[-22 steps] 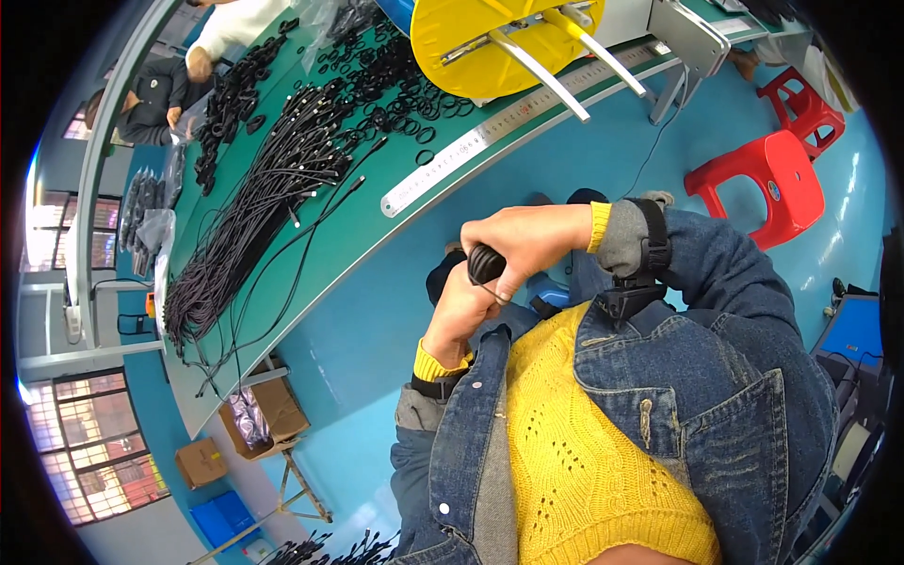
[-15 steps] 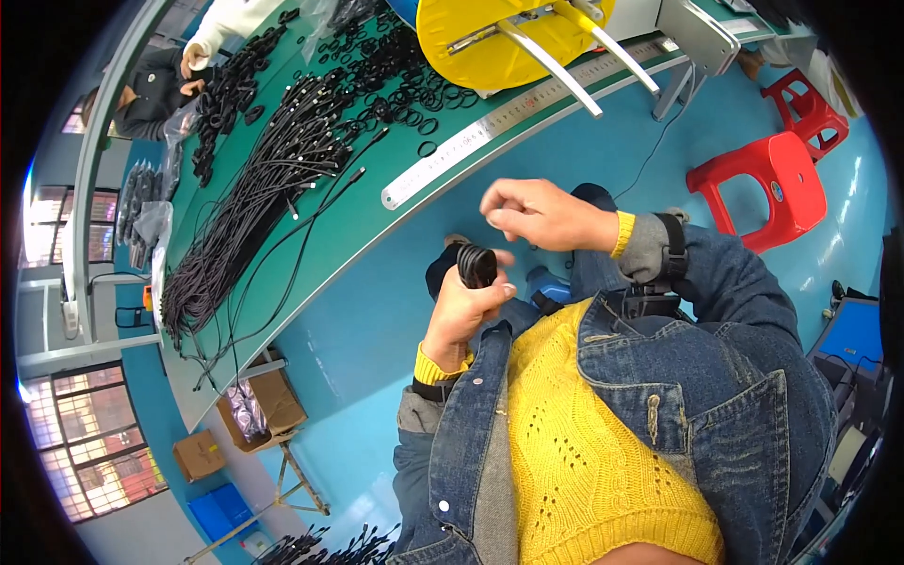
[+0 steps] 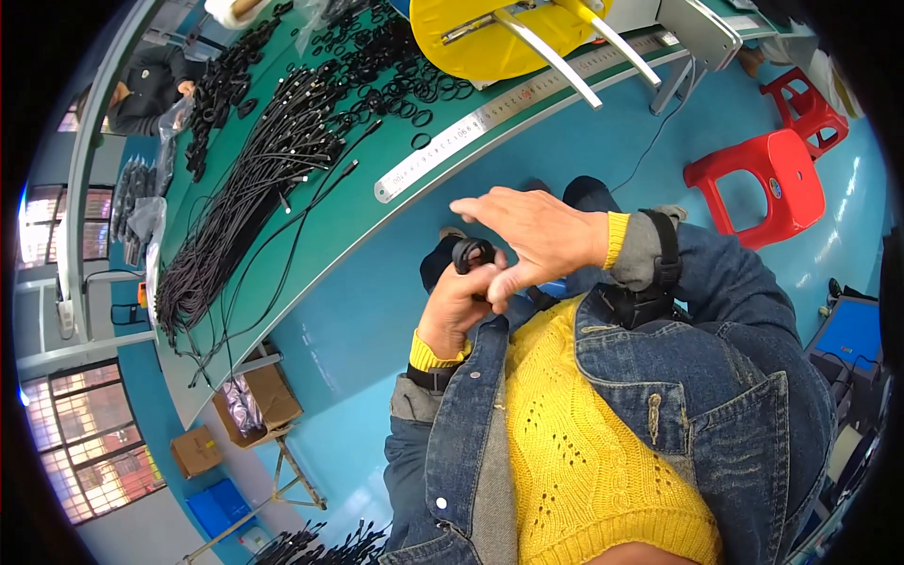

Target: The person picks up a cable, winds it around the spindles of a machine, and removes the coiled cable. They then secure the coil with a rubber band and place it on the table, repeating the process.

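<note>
Pinching a small coil of black cable (image 3: 473,254) in front of the chest, the left hand (image 3: 454,311) has its fingers closed around the loops, while the right hand (image 3: 537,231) hovers just above with fingers spread, thumb touching the coil. Beyond lies the green counter (image 3: 395,226) with a steel ruler (image 3: 508,118), loose black cables (image 3: 245,198) and a yellow reel (image 3: 499,38). With only one hand gripping, the coil could likely spring open and unwind.
</note>
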`<action>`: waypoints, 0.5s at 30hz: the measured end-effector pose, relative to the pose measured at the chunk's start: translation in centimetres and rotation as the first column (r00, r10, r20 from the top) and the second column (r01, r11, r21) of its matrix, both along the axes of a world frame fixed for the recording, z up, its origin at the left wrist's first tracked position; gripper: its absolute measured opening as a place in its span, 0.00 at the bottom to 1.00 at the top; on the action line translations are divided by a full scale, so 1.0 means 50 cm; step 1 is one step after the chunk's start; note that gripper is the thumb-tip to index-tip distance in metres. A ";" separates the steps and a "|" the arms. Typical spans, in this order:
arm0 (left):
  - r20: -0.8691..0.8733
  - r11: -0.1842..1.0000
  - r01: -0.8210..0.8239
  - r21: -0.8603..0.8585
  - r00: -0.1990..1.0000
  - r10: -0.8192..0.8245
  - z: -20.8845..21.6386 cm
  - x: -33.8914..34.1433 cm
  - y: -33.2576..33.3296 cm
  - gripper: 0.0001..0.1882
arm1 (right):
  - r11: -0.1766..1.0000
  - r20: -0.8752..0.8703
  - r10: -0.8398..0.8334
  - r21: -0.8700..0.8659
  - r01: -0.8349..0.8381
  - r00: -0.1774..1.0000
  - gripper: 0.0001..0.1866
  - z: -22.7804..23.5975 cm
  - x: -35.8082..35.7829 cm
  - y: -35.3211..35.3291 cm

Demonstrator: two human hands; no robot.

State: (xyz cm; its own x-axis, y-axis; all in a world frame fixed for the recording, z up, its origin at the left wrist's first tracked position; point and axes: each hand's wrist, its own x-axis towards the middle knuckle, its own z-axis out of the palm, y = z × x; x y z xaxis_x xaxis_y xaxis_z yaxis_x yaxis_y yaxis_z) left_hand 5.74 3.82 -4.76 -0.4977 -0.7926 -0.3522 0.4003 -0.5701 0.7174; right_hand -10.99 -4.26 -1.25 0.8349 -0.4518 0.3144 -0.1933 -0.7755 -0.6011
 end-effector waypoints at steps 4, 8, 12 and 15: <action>-0.202 0.979 -0.201 0.035 0.958 0.204 -0.002 -0.019 0.007 0.27 | 0.987 0.178 0.060 -0.155 -0.032 0.982 0.40 0.003 0.008 0.012; -0.108 0.937 -0.349 0.029 0.931 0.350 -0.018 -0.018 0.000 0.28 | 0.996 0.148 0.027 -0.087 -0.014 0.989 0.43 -0.032 0.035 0.027; -0.033 0.933 -0.357 -0.036 0.934 0.356 -0.032 -0.015 -0.004 0.25 | 0.986 0.091 -0.020 0.168 0.004 0.996 0.42 -0.066 0.044 0.032; -0.011 0.946 -0.319 -0.061 0.948 0.319 -0.051 -0.010 -0.006 0.22 | 0.980 0.080 -0.062 0.192 0.045 0.995 0.43 -0.082 0.043 0.034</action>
